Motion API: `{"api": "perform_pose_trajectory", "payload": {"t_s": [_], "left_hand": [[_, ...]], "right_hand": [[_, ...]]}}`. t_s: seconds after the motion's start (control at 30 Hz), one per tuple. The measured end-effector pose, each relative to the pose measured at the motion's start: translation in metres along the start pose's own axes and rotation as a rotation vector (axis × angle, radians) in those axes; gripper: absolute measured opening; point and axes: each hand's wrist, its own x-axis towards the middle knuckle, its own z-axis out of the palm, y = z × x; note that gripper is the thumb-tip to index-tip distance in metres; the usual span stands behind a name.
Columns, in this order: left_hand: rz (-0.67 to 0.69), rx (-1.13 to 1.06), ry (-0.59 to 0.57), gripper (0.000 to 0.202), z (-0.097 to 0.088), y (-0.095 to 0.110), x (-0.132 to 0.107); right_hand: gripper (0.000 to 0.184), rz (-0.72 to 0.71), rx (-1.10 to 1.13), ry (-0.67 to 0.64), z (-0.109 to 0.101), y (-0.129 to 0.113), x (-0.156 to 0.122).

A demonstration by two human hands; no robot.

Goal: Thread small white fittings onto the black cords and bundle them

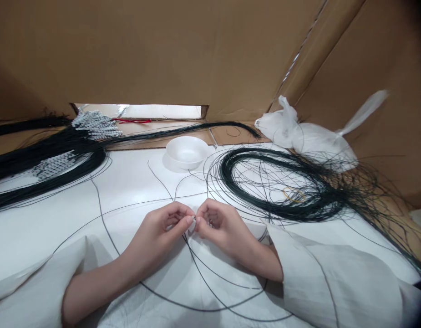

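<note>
this appears to be a small handcraft workshop or booth: upright brown cardboard panels [138, 54], one with a long narrow slot [162, 111], stand around a white surface [128, 177]. on and beside it, in bulk, are thick bundles of thin dark strands [43, 146], a large oval coil of dark cord [226, 173] and loose black cords [203, 311]. a round white bowl [187, 152] and translucent white plastic bags [324, 141] sit nearby.

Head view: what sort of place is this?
Probably a makeshift handwork station: cardboard walls rise behind a white work surface bearing coiled dark cords and a white bowl.
</note>
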Motion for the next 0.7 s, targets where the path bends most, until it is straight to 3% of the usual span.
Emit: {"api": "perform_pose_trajectory", "payload": {"t_s": [0.7], "left_hand": [[0.012, 0.014, -0.017, 0.014, 0.0008, -0.0018, -0.0004]], "right_hand": [[0.007, -0.048, -0.113, -0.013, 0.0000, -0.0029, -0.0014]]}}
